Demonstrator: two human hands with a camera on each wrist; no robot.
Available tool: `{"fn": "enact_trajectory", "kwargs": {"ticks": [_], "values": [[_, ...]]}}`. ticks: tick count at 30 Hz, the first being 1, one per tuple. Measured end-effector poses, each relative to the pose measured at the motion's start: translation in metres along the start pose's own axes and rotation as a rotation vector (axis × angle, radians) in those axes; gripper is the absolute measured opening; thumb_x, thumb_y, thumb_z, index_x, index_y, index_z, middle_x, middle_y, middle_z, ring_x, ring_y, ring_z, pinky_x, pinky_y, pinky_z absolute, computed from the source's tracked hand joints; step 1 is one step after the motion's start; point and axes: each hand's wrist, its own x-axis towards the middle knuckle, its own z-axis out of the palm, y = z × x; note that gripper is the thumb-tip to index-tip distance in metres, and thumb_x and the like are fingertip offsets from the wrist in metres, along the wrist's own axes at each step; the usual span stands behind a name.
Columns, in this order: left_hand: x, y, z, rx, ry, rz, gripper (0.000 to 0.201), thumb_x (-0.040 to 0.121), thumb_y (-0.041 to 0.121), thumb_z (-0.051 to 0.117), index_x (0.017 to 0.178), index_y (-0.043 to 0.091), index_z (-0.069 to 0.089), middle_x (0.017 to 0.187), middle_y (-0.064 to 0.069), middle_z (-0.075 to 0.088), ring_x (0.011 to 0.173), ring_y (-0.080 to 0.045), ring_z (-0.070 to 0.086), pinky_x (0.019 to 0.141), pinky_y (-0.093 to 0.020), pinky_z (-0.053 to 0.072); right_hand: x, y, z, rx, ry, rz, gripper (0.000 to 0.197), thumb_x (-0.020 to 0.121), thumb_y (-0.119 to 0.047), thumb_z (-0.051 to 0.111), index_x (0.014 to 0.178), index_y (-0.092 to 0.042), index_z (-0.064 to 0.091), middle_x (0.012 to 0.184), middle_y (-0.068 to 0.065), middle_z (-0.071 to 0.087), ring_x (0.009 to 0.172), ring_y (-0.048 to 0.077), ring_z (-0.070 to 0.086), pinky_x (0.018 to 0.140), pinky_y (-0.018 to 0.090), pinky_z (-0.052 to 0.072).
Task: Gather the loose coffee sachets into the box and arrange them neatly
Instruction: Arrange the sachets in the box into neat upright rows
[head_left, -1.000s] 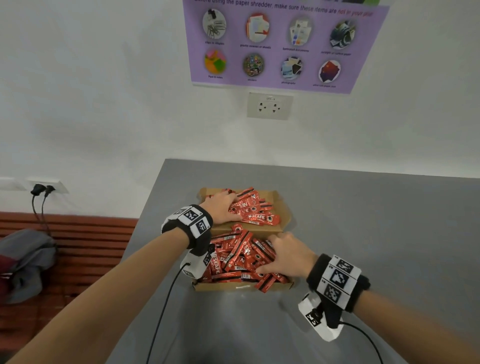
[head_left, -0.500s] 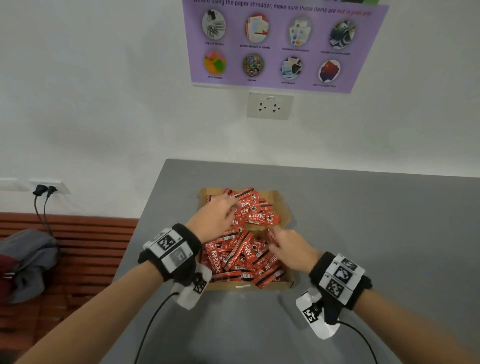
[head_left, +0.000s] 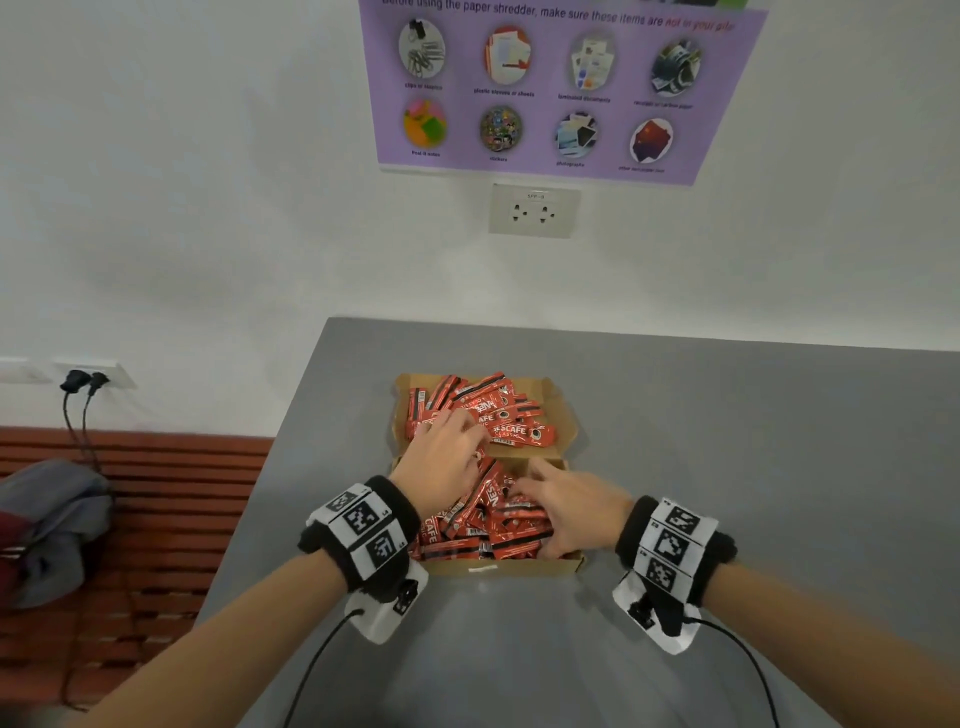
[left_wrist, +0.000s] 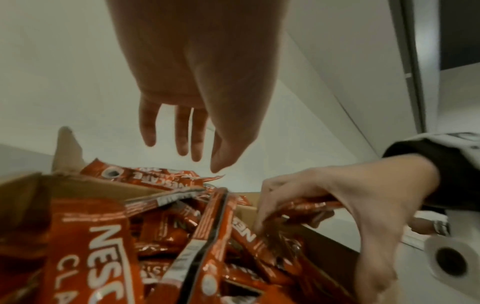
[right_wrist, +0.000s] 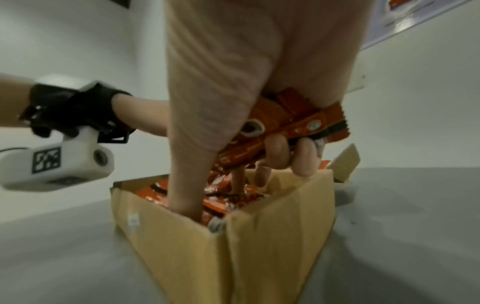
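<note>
- Since half a second ago, the left hand (head_left: 441, 460) has slid forward to the divide between the box's two halves, and the right hand (head_left: 574, 514) has dropped from the centre onto the near pile.
- Left hand: fingers straight and spread, holding nothing, hovering just above the far sachets.
- Coffee sachets (head_left: 483, 525): all lie inside the cardboard box (head_left: 498, 567) on the grey table (head_left: 727, 441), heaped crosswise in both halves.
- Right hand: fingers curled round a small bundle of sachets (right_wrist: 293, 121), thumb dipping into the near corner of the box.
- Step in hand, by judgement: arranging, gathering being done. The next move calls for squaring the bundle and laying it parallel to a wall.
- Hard to make out: the bundle's count; the box floor; sachets beneath both hands.
</note>
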Motion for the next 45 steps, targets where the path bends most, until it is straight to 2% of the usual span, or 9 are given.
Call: {"fn": "enact_trajectory", "kwargs": {"ticks": [10,16,20,26,29,33,37,40,45], "values": [[-0.006,-0.016,0.013,-0.068,-0.119,-0.044,0.033,0.095,0.019,0.042,0.128,0.018,0.048,0.128,0.000,0.046,0.119,-0.014,0.042,0.103,-0.035,0.039,0.012,-0.013,0.016,-0.060,0.150,-0.103,0.052,0.080,-0.061,0.053,0.101,-0.014,0.062,0.103,0.001,0.066,0.090,0.019,0.063,0.079,0.033,0.052],[-0.006,-0.014,0.007,-0.114,-0.126,-0.050,0.033,0.096,0.019,0.042,0.128,0.019,0.048,0.129,0.001,0.047,0.122,-0.014,0.041,0.106,-0.035,0.036,0.005,-0.014,0.004,0.057,0.162,-0.099,0.027,0.079,-0.039,0.060,0.086,-0.013,0.060,0.087,0.001,0.066,0.081,0.018,0.054,0.075,0.034,0.046],[-0.008,-0.009,-0.002,-0.198,-0.059,-0.070,0.034,0.096,0.009,0.039,0.127,0.016,0.051,0.129,0.001,0.048,0.122,-0.014,0.043,0.106,-0.032,0.037,-0.002,-0.002,-0.007,0.345,0.122,-0.058,0.027,0.078,-0.028,0.065,0.101,-0.015,0.058,0.096,-0.004,0.067,0.081,0.010,0.063,0.072,0.033,0.055],[-0.012,-0.008,-0.021,-0.421,0.101,-0.169,0.042,0.094,-0.002,0.036,0.132,0.012,0.045,0.130,-0.001,0.047,0.120,-0.010,0.043,0.104,-0.024,0.036,-0.013,0.009,-0.035,0.609,0.285,0.030,0.018,0.085,-0.011,0.064,0.100,-0.016,0.056,0.088,-0.007,0.065,0.072,-0.001,0.062,0.066,0.015,0.051],[-0.019,-0.006,-0.022,-0.537,0.055,-0.188,0.047,0.093,0.006,0.045,0.138,0.015,0.037,0.132,-0.001,0.045,0.118,-0.010,0.046,0.101,-0.032,0.045,-0.014,0.008,-0.041,0.675,0.434,0.059,0.030,0.086,-0.006,0.061,0.095,-0.031,0.048,0.081,-0.016,0.058,0.070,-0.010,0.059,0.061,0.008,0.045],[-0.022,0.016,-0.024,-0.753,0.057,-0.085,0.024,0.093,0.032,0.051,0.115,0.022,0.050,0.111,0.010,0.058,0.102,-0.001,0.056,0.095,-0.025,0.047,-0.007,-0.008,-0.038,0.802,0.593,0.124,0.022,0.089,-0.010,0.058,0.108,-0.017,0.051,0.086,-0.004,0.063,0.069,0.003,0.061,0.062,0.018,0.050],[-0.015,0.046,-0.031,-1.055,0.109,-0.079,0.020,0.096,0.019,0.046,0.089,0.010,0.062,0.070,0.006,0.061,0.059,0.005,0.057,0.063,-0.009,0.047,0.010,-0.039,-0.024,0.822,0.548,0.081,0.041,0.091,-0.013,0.056,0.130,-0.010,0.043,0.089,-0.002,0.064,0.071,0.006,0.063,0.068,0.022,0.055],[-0.005,0.046,-0.032,-1.199,0.221,-0.167,0.028,0.097,0.019,0.044,0.106,0.001,0.063,0.097,-0.006,0.068,0.087,-0.003,0.065,0.076,-0.010,0.048,0.018,-0.047,-0.023,0.903,0.535,0.087,0.069,0.090,-0.019,0.058,0.146,-0.023,0.018,0.097,-0.012,0.060,0.081,0.009,0.066,0.077,0.022,0.055],[-0.001,0.038,-0.025,-1.213,0.060,-0.179,0.027,0.094,0.027,0.051,0.118,0.013,0.056,0.110,-0.002,0.065,0.102,-0.005,0.062,0.090,-0.017,0.047,0.019,-0.046,-0.023,0.998,0.526,0.164,0.077,0.079,-0.018,0.071,0.138,-0.018,0.021,0.119,-0.005,0.054,0.085,-0.002,0.060,0.076,0.011,0.051]]}}
